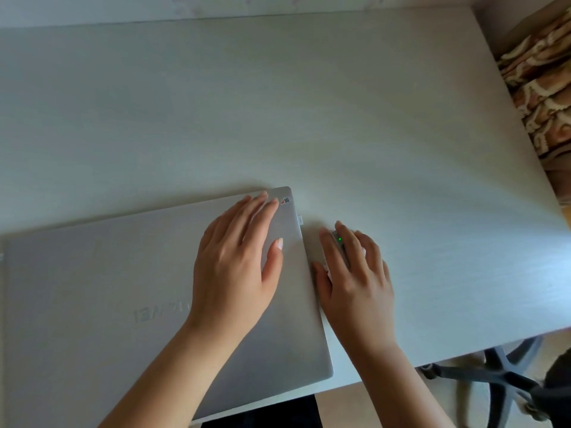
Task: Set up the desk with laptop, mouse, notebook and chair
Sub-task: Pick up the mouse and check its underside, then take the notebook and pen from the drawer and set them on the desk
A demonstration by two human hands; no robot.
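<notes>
My left hand (pixel 239 257) lies flat, fingers straight, on the closed laptop (pixel 123 304) at the desk's (pixel 340 103) near edge. My right hand (pixel 355 279) curls round the mouse (pixel 340 245) (green light showing), just beside the laptop's right edge. Chair base (pixel 500 381) sits lower right.

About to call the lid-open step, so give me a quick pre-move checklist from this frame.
1. Laptop on the desk: ok, lid closed.
2. Left hand flat on the lid: ok.
3. Mouse beside the laptop: ok, under the right hand, green light lit.
4. Laptop fully supported: cannot tell, its near corner lies by the desk's edge.
5. Notebook on the desk: not ok, none visible.
6. Chair base placed: cannot tell.
</notes>
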